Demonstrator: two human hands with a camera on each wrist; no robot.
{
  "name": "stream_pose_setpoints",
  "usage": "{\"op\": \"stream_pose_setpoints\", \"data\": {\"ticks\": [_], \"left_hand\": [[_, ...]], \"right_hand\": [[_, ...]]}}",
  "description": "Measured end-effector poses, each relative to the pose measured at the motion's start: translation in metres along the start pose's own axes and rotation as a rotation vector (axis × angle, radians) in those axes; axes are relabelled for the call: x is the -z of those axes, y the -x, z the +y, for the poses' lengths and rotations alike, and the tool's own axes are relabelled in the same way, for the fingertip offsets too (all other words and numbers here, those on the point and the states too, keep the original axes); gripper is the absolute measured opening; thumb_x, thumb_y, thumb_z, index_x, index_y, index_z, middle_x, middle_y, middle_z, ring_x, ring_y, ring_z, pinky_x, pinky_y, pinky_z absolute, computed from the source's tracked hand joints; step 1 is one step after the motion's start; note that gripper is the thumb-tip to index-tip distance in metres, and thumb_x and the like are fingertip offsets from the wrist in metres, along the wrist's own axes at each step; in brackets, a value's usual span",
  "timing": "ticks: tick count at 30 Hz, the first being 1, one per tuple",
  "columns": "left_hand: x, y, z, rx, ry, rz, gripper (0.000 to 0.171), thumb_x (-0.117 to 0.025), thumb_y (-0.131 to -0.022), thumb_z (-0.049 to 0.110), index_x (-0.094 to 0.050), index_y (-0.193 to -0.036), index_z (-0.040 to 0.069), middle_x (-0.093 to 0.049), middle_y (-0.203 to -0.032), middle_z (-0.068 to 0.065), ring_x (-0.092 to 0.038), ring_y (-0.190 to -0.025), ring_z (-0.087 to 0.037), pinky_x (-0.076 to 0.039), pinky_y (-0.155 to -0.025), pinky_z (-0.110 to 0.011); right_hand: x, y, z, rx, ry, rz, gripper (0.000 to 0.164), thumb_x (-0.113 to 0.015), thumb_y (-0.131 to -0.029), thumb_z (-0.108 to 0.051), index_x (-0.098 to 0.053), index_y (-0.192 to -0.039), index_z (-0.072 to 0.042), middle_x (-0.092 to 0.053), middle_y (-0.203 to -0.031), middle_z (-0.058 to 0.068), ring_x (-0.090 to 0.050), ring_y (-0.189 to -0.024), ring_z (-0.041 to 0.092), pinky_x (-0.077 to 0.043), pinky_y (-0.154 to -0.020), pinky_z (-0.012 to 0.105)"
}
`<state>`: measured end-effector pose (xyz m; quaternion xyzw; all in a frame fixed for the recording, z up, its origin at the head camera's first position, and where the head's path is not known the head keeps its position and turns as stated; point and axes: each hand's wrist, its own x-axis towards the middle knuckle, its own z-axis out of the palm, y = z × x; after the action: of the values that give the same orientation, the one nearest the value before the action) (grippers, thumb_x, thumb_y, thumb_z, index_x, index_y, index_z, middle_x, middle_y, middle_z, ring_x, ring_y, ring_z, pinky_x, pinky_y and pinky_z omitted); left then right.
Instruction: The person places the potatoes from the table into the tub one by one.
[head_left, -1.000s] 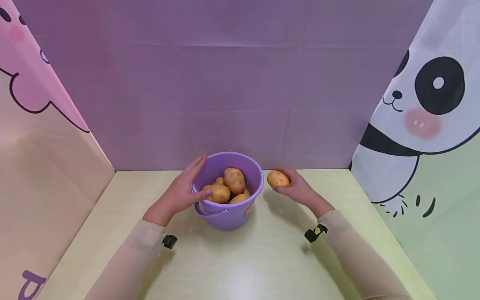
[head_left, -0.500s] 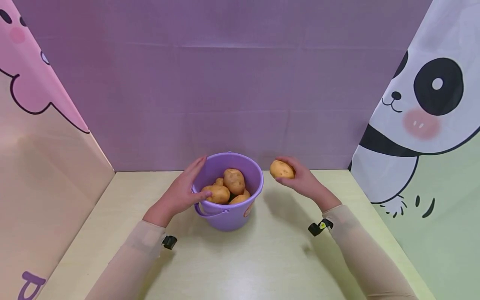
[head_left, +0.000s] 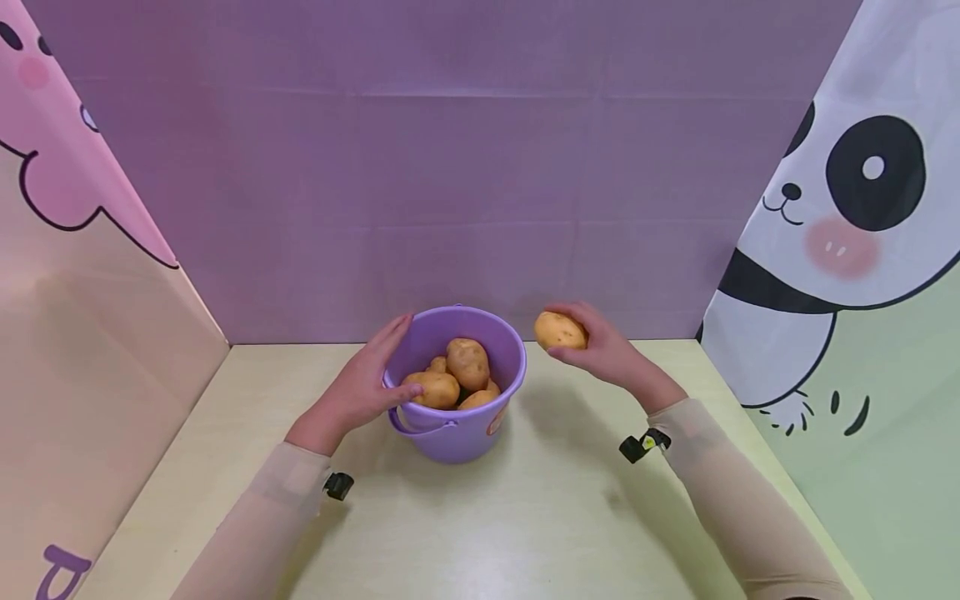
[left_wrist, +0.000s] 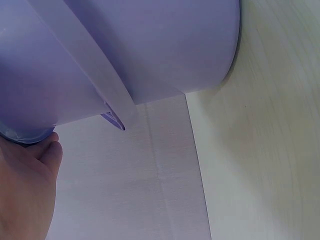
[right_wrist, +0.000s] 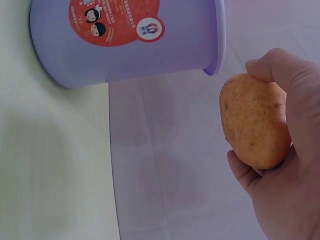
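A purple bucket (head_left: 468, 437) stands upright on the table with several potatoes (head_left: 467, 363) inside. My left hand (head_left: 360, 379) holds the bucket's left rim, its thumb reaching over the edge above the potatoes. In the left wrist view, that hand (left_wrist: 25, 185) shows at the rim, most of its fingers hidden. To the right of the bucket and above the table, my right hand (head_left: 603, 354) grips one potato (head_left: 560, 332) between thumb and fingers. The right wrist view shows this potato (right_wrist: 255, 120) apart from the bucket's rim.
The bucket's handle (head_left: 423, 431) hangs down at its front left. A purple cloth backdrop (head_left: 480, 167) rises behind the pale table (head_left: 480, 533). Printed side panels stand left and right, the right one with a panda (head_left: 840, 250).
My right hand has lifted the potato higher, first slightly to the right, then back a little toward the bucket. My left hand and the bucket have stayed in place.
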<state>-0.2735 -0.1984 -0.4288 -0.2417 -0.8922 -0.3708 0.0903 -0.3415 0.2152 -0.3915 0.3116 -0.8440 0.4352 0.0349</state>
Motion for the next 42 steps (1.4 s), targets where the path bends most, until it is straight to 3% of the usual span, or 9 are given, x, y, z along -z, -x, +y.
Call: {"op": "stream_pose_setpoints", "data": {"ticks": [10,24,42], "left_hand": [[0.0,0.0,-0.001,-0.008,-0.003,0.005,0.109,-0.083,-0.094,0.044,-0.023,-0.177,0.007,-0.021,-0.183,-0.019,-0.025,-0.165,-0.046,-0.029,-0.128,-0.07],[0.001,0.001,-0.001,-0.005,0.005,0.003,0.11,-0.083,-0.093,0.045,-0.023,-0.177,0.007,-0.02,-0.183,-0.017,-0.024,-0.166,-0.046,-0.03,-0.127,-0.071],[0.001,0.0,0.0,-0.016,0.01,-0.001,0.112,-0.082,-0.092,0.048,-0.022,-0.177,0.009,-0.02,-0.183,-0.017,-0.023,-0.166,-0.046,-0.027,-0.128,-0.071]], "right_hand": [[-0.004,-0.011,-0.022,0.026,-0.023,-0.07,0.067,-0.086,-0.098,-0.015,-0.058,-0.159,-0.01,-0.057,-0.143,0.011,-0.059,-0.117,0.03,-0.056,-0.097,0.045],[-0.021,-0.028,-0.048,0.151,-0.005,-0.168,0.065,-0.087,-0.096,-0.017,-0.062,-0.156,-0.012,-0.059,-0.147,0.009,-0.061,-0.123,0.027,-0.056,-0.101,0.044],[-0.05,-0.045,-0.066,0.258,-0.046,-0.28,0.063,-0.088,-0.095,-0.017,-0.063,-0.153,-0.014,-0.062,-0.146,0.007,-0.061,-0.127,0.024,-0.056,-0.105,0.044]]}}
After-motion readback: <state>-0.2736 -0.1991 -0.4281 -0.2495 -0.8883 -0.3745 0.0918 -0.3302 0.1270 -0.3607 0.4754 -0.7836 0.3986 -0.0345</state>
